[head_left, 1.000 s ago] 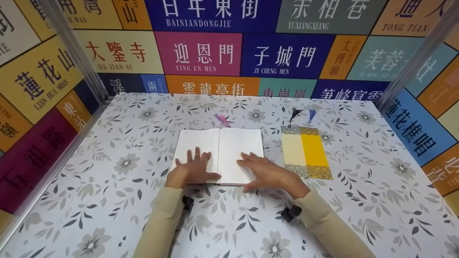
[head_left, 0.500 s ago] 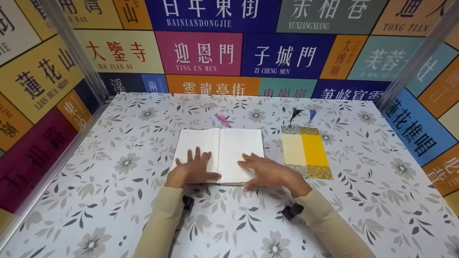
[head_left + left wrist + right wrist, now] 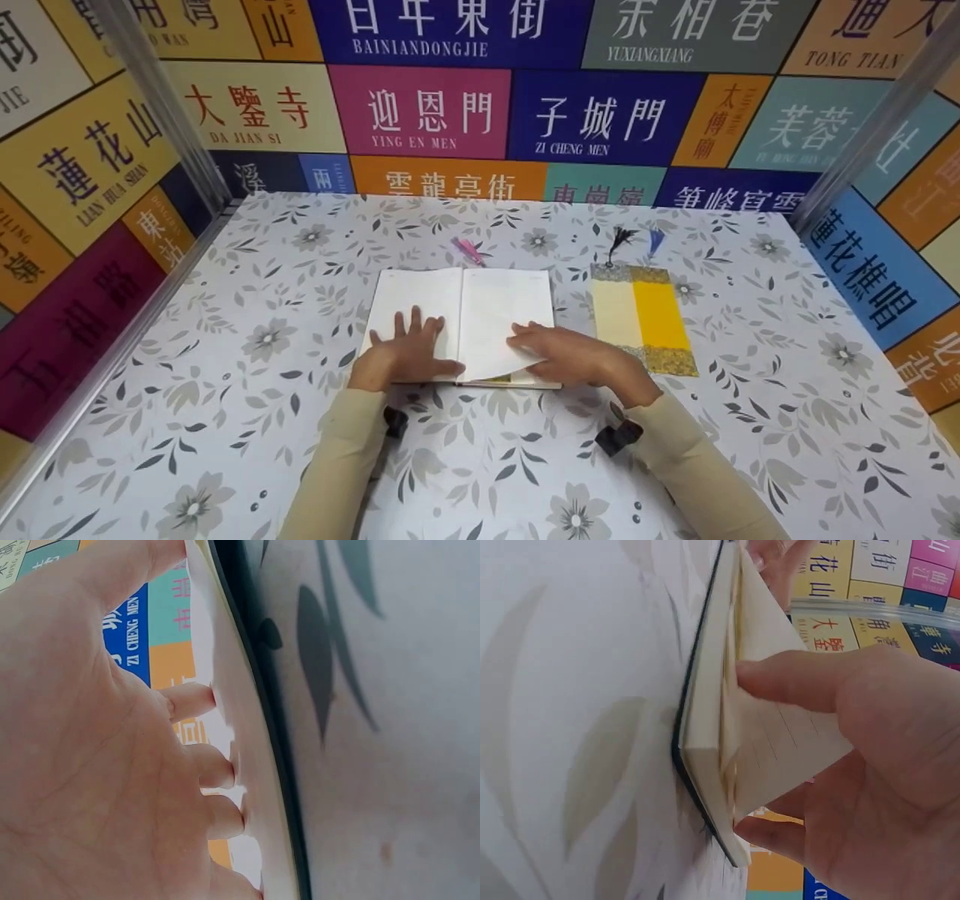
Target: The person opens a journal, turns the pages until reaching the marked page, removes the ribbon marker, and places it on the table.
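Note:
An open notebook (image 3: 420, 289) with blank-looking pages lies on the table. My left hand (image 3: 405, 358) rests on its left page with fingers spread, and in the left wrist view the fingertips press the paper. At the lower right corner, my right hand (image 3: 585, 358) holds a lifted page (image 3: 499, 315) between thumb and fingers. The right wrist view shows that lined page (image 3: 780, 731) bent up from the stack. Something yellow (image 3: 497, 379) peeps out beneath it. A pink and purple tassel (image 3: 469, 250) sticks out above the notebook's spine.
Right of the notebook lie two bookmarks side by side, a cream bookmark (image 3: 615, 315) with a black tassel and a yellow bookmark (image 3: 661, 315) with a blue tassel. Sign-covered panels (image 3: 435, 112) enclose the back and sides of the flower-patterned table (image 3: 262, 427).
My right hand has raised the lower corner of the right page, which lay flat before, and shifted slightly right. My left hand keeps its place on the left page.

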A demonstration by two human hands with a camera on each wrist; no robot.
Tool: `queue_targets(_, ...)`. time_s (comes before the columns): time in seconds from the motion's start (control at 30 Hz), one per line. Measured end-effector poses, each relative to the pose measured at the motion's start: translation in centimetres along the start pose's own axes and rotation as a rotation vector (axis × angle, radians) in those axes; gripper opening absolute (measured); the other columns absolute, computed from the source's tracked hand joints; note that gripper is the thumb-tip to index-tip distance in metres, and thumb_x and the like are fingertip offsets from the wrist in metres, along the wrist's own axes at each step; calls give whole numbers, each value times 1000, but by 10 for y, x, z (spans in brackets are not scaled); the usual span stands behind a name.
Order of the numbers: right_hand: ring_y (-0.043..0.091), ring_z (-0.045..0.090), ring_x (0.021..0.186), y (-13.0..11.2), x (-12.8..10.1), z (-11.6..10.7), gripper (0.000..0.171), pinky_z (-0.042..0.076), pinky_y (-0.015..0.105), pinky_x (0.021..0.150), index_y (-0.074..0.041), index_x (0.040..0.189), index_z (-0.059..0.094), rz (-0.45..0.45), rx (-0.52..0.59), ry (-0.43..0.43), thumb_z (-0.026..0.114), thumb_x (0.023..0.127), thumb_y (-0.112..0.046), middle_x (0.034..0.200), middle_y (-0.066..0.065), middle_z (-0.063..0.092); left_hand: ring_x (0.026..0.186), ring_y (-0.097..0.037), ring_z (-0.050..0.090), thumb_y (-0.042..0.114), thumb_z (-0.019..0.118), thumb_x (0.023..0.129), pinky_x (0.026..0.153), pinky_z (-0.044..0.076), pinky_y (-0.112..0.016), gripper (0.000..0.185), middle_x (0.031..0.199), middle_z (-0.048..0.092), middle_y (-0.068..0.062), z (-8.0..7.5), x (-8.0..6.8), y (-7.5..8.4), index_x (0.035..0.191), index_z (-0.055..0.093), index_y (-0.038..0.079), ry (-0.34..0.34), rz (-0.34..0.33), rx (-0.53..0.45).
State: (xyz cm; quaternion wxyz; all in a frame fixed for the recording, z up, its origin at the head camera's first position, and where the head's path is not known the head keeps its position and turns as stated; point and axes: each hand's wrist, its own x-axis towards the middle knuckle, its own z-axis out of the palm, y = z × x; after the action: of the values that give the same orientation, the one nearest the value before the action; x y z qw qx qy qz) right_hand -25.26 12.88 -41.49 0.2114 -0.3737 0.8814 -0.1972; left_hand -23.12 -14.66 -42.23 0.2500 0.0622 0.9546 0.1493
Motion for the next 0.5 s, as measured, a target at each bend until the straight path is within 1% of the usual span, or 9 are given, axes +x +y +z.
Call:
queue_targets(0.07, 44, 33, 148, 3, 0, -2, 49, 28, 57, 121, 2, 145, 49, -36, -6, 37, 58, 98, -6, 158, 25, 38, 153, -49, -9, 65, 55, 92, 114, 2, -79, 97, 167, -11, -24, 0, 0, 0, 163, 9, 17, -1, 3, 6)
queue_targets(0.13, 44, 38, 144, 6, 0, -3, 48, 32, 56, 119, 3, 143, 51, -28, -3, 74, 59, 97, -3, 154, 25, 43, 153, -49, -10, 65, 55, 92, 115, 2, -79, 97, 167, -12, -24, -1, 0, 0, 163, 8, 17, -3, 5, 6)
queue_targets(0.2, 44, 40, 143, 10, 0, -4, 48, 35, 56, 117, 3, 143, 50, -4, -8, 113, 60, 96, 0, 153, 26, 44, 153, -49, -10, 64, 55, 92, 114, 2, -79, 97, 167, -11, -24, -1, 0, 0, 163, 8, 17, -4, 7, 6)
queue_targets(0.3, 44, 36, 146, 16, -1, -7, 54, 33, 57, 119, 1, 149, 44, 79, 21, 173, 59, 97, 0, 157, 26, 37, 153, -49, -10, 64, 55, 93, 114, 1, -79, 96, 167, -12, -24, -1, 0, 0, 163, 9, 17, -7, 7, 1)
queue_targets(0.37, 43, 32, 148, 21, -1, -8, 58, 32, 57, 119, 0, 152, 39, 125, 50, 229, 57, 98, -1, 160, 25, 32, 153, -49, -10, 64, 55, 92, 114, 1, -79, 97, 167, -12, -24, -1, -1, 0, 163, 8, 17, -7, 6, -3)
queue_targets(0.43, 42, 31, 149, 27, 0, -9, 62, 32, 57, 119, -2, 155, 33, 164, 113, 295, 58, 99, -7, 162, 24, 28, 153, -49, -11, 64, 56, 92, 114, 0, -79, 97, 167, -12, -24, -1, -1, 0, 163, 9, 17, -6, 6, -14)
queue_targets(0.5, 42, 32, 148, 33, 1, -9, 67, 34, 57, 118, -2, 157, 27, 187, 216, 354, 59, 99, -11, 162, 24, 25, 153, -48, -12, 63, 56, 92, 114, 0, -79, 97, 167, -13, -24, 0, 0, 0, 163, 9, 17, -7, 5, -22)
